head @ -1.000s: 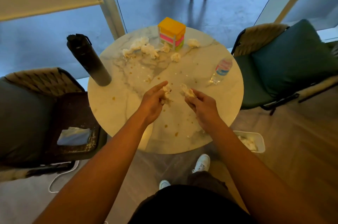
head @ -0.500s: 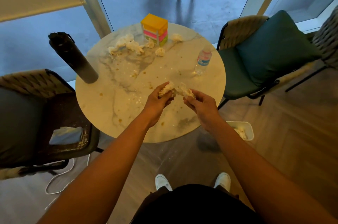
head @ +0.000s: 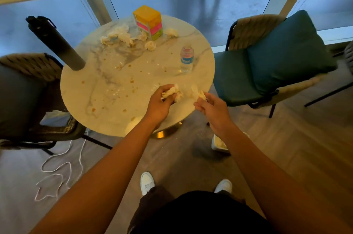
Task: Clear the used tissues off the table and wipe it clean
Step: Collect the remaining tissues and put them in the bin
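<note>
Both of your hands hold crumpled tissue at the near right edge of the round surface [head: 91,98].

Head view: your left hand [head: 158,104] grips a tissue wad [head: 172,91]; your right hand [head: 212,108] pinches another tissue [head: 199,94]. More used tissues [head: 122,34] lie beside the colourful box [head: 148,22] at the far edge. The white bin [head: 218,144] on the floor holds tissue. Since half a second ago, your hands have shifted right and drawn apart.
</note>
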A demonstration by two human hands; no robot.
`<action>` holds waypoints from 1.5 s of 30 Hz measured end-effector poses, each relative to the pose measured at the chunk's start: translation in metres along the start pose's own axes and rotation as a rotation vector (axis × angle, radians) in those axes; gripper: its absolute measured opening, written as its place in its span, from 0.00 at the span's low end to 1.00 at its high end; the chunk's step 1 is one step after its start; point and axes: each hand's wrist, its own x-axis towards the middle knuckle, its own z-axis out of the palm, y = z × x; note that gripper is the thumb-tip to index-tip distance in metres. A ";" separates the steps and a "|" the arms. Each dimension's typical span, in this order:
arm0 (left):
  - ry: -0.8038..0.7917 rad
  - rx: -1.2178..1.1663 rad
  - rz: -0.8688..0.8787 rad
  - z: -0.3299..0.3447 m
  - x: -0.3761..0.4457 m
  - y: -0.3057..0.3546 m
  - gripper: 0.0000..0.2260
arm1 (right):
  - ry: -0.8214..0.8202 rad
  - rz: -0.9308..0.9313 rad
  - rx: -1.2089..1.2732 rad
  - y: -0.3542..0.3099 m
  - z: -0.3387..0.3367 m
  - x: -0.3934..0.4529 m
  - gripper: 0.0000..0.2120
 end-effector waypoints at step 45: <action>-0.912 1.172 0.175 0.415 0.146 -0.511 0.18 | 0.015 0.114 -1.123 0.500 -0.322 0.316 0.13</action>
